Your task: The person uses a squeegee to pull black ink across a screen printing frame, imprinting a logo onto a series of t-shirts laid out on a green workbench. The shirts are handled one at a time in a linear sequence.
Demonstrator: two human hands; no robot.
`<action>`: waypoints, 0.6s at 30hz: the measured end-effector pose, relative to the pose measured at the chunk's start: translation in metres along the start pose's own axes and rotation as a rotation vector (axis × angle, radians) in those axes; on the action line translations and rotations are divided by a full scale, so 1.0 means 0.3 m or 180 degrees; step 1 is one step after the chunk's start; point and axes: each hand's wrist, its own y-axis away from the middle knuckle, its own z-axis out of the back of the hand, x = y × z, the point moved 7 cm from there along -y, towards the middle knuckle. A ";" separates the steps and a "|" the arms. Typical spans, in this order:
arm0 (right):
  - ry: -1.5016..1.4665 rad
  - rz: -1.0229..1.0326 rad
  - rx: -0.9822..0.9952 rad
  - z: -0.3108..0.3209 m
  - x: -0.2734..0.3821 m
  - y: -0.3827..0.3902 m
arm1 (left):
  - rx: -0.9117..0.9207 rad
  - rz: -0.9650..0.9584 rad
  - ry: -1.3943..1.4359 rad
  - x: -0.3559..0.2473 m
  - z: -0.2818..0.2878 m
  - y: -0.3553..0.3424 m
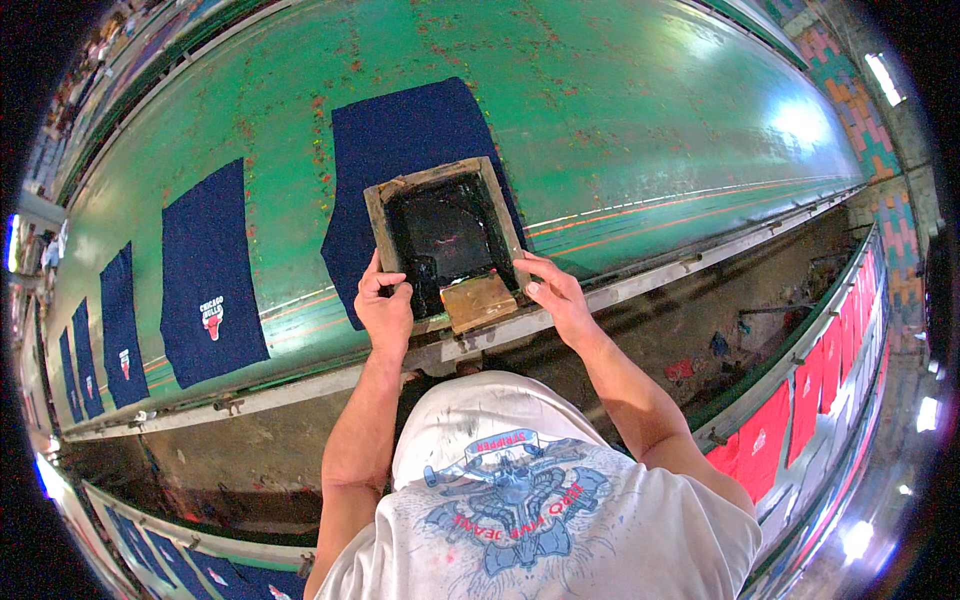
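A wooden screen printing frame (502,215) with dark mesh lies flat over a navy fabric piece (410,125) on the green table. My left hand (384,315) grips the frame's near left corner, fingers curled and thumb bent in. On the opposite side, my right hand (562,300) pinches the near right corner between thumb and fingers. A squeegee with a wooden block handle (478,303) rests at the frame's near end, between my hands. Dark ink coats the inner edges. The frame covers the lower middle of the fabric.
Left along the green table (650,120) lie several navy pieces (205,250) with small red and white prints. A metal rail (680,262) edges the table on my side. Behind me, another table holds red pieces (765,440) at right and navy ones (170,555) at left.
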 end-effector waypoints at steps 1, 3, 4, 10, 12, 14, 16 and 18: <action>0.0012 0.0006 -0.0018 0.005 -0.005 -0.005 | 0.0002 0.0016 0.0048 0.004 -0.004 -0.001; 0.0019 0.0010 -0.0061 0.015 -0.021 -0.009 | 0.0017 0.0035 0.0107 0.011 -0.010 0.001; 0.0003 0.0017 -0.0072 -0.004 -0.010 0.000 | 0.0018 0.0028 0.0108 -0.004 0.015 0.001; 0.0048 0.0068 -0.0149 0.013 -0.026 -0.008 | 0.0014 -0.0082 0.0053 -0.002 0.003 -0.004; 0.0020 0.0047 -0.0165 0.012 -0.030 -0.006 | 0.0007 -0.0069 0.0041 -0.002 0.006 -0.004; 0.0046 0.0049 -0.0196 0.017 -0.037 -0.008 | 0.0000 -0.0062 -0.0017 -0.002 0.003 -0.005; -0.0015 0.0030 -0.0216 0.023 -0.048 -0.011 | 0.0032 -0.0042 -0.0045 0.000 -0.005 -0.005; -0.0041 0.0009 -0.0232 0.032 -0.058 -0.015 | 0.0032 -0.0042 -0.0118 0.001 -0.017 -0.006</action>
